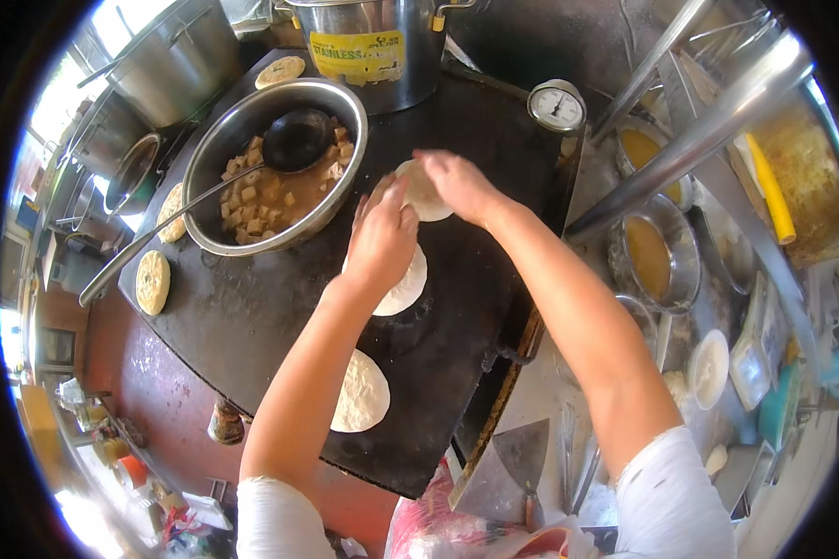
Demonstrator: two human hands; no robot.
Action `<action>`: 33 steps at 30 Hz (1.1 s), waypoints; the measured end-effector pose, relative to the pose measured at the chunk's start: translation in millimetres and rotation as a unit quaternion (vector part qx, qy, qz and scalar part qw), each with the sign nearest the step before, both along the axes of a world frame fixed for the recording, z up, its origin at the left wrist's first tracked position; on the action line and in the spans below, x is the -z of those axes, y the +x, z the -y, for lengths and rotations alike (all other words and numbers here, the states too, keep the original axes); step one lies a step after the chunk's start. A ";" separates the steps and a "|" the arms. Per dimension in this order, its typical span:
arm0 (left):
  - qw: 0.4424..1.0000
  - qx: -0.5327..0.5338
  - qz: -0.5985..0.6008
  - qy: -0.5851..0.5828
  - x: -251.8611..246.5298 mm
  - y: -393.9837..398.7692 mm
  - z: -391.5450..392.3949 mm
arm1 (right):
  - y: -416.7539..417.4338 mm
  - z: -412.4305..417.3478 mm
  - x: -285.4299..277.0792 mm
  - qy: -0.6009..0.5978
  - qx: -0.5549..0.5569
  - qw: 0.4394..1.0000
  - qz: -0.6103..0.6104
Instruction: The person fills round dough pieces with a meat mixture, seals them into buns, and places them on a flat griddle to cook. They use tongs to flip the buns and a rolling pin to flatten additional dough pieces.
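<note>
My right hand (pixel 459 183) lies flat over the upper right edge of a round of pale dough (pixel 430 204) on a black griddle (pixel 273 321). At that dough's left side is my left hand (pixel 386 227), its fingers stretched out flat. Whether either palm presses on the dough is hard to tell; neither hand plainly grips it. Below my left hand, a second dough round (pixel 404 286) shows in part, its left side hidden by the hand and wrist. A third dough round (pixel 362 393) rests nearer me, partly behind my left forearm.
A steel bowl (pixel 199 230) of cubed food in broth, with a ladle (pixel 182 202), stands on the griddle's left. Browned flatbreads (pixel 153 282) lie beside it. Behind are a stainless pot (pixel 419 63) and a dial thermometer (pixel 556 106). At right are a metal pole (pixel 699 133), bowls (pixel 682 269) and a scraper (pixel 524 454).
</note>
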State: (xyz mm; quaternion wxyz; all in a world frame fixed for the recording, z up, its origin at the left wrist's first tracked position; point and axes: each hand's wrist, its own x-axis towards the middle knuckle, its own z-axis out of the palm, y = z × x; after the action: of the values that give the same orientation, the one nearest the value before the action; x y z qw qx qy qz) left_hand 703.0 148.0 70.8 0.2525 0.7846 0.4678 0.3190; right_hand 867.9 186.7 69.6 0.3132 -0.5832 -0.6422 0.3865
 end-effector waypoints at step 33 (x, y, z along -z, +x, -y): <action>0.957 0.163 -0.240 -0.015 5.0 -24.5 -27.6 | -14.0 67.5 -3.2 0.138 -0.089 0.938 0.305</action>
State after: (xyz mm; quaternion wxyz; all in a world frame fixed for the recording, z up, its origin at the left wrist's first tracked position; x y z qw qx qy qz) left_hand 678.4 175.6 65.8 0.1932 0.8999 0.3849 0.0686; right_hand 853.9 119.2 72.7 0.1440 -0.5651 -0.8028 0.1241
